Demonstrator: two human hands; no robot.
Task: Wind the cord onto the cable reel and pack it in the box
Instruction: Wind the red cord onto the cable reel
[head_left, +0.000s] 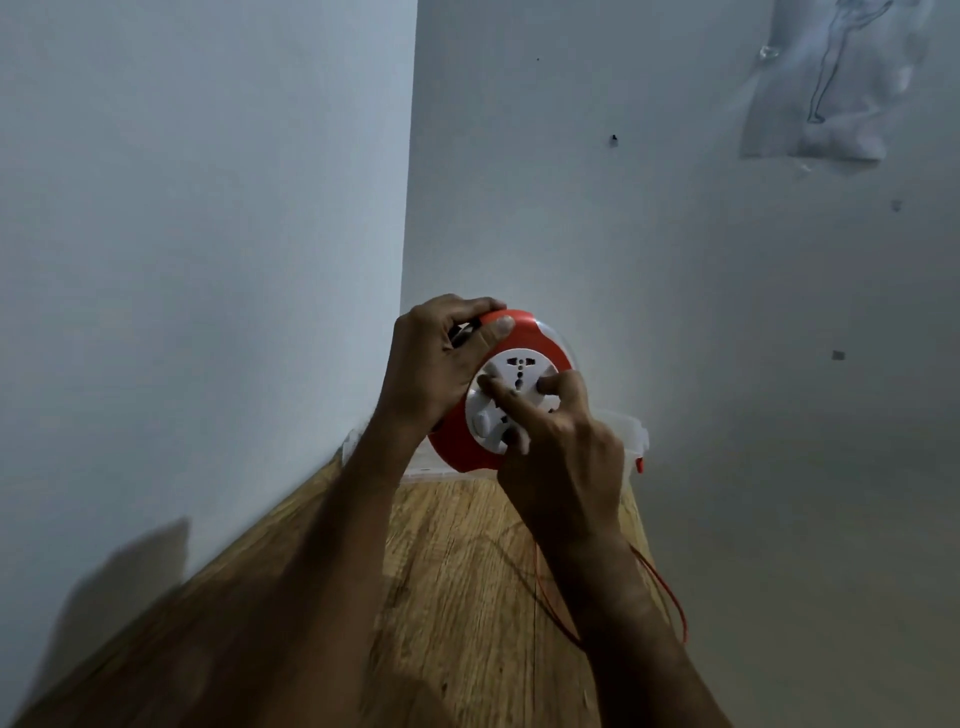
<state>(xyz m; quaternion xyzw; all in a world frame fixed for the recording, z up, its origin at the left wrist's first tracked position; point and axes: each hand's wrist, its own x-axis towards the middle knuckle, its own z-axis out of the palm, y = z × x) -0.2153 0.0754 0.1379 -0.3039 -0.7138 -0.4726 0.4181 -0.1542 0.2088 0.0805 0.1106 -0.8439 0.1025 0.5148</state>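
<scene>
Up front, cable reel (470, 447) above clear box (636, 434), both hands on it.

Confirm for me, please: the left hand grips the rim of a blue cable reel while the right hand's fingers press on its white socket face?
Not quite: the cable reel is red, not blue, as the head view shows. The left hand does grip its rim, and the right hand has its fingers on the white socket face.

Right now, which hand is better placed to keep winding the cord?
Right hand: its fingers sit on the white socket disc. Left hand grips the red round plastic cable reel rim, steadying it.
</scene>
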